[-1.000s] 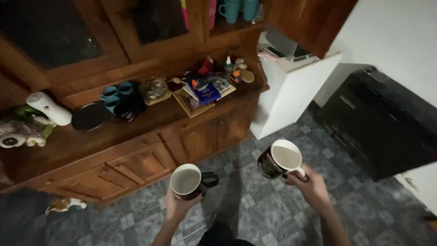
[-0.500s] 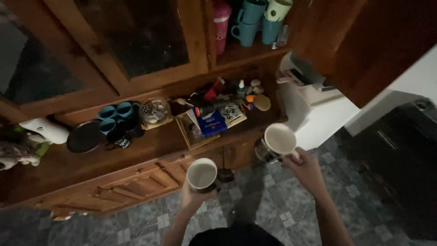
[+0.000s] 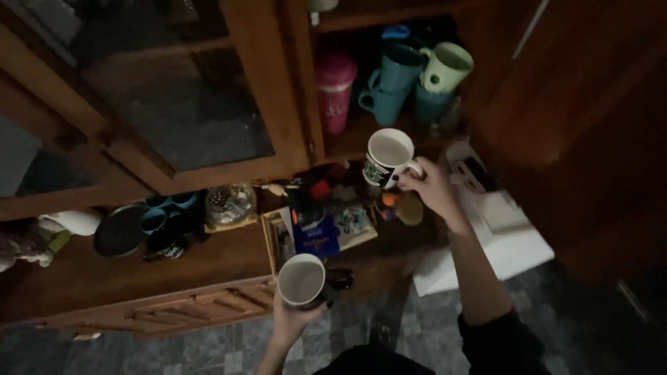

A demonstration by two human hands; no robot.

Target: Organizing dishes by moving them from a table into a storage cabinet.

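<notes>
My left hand [image 3: 295, 321] holds a dark mug with a white inside [image 3: 303, 280] low, in front of the wooden counter [image 3: 125, 274]. My right hand [image 3: 429, 187] grips the handle of a second dark mug with a white inside [image 3: 388, 155], raised towards the open cupboard shelf [image 3: 361, 135]. On that shelf stand teal mugs [image 3: 392, 83], a pale green mug [image 3: 446, 67] and a pink tumbler [image 3: 335, 90].
A glass cupboard door [image 3: 167, 104] is to the left. The counter carries a tray of small packets [image 3: 319, 232], a glass jar [image 3: 230, 203], blue cups [image 3: 163, 215] and a dark plate [image 3: 119, 231]. A white appliance [image 3: 493, 229] stands to the right. The floor has grey tiles [image 3: 208, 354].
My right hand has lifted its mug up from waist height to the open shelf. The view has tilted up towards the cupboard. My left hand keeps its mug low.
</notes>
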